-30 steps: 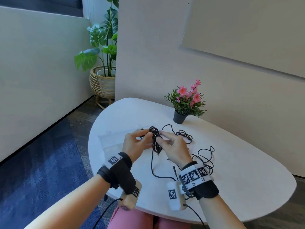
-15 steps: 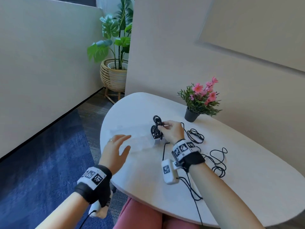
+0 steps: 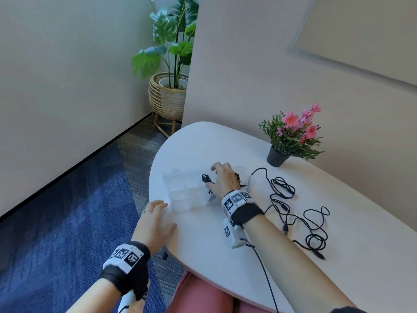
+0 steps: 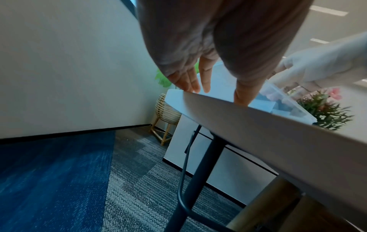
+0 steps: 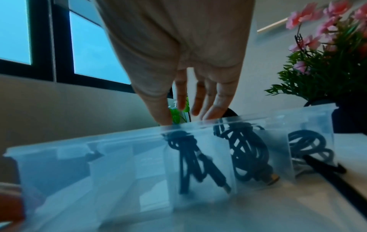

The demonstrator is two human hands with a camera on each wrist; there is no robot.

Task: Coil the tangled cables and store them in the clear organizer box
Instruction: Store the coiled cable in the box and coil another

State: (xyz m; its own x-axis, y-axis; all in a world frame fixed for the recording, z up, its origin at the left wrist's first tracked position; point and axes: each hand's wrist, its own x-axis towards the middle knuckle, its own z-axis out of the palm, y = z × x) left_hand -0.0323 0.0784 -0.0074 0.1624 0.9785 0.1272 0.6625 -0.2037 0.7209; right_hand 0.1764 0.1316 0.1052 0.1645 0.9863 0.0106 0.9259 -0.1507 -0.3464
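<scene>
Step in hand: storing a coiled cable [image 5: 190, 158] in the clear organizer box [image 3: 182, 195]; the right hand [image 3: 223, 179] is over the box's right end, fingers [image 5: 218, 103] nearly straight, pressing the bundle down into a compartment.
Left hand: the left hand [image 3: 155, 224] rests at the near left edge of the tabletop [image 3: 338, 256], fingers extended, holding nothing.
Box contents: the right wrist view shows three compartments each holding a dark coil.
Still loose: the tangled cables [image 3: 300, 215] lie on the tabletop right of the box.
Next move: likely releasing the coil, then reaching right for a loose cable, which needs freeing from the tangle before winding.
</scene>
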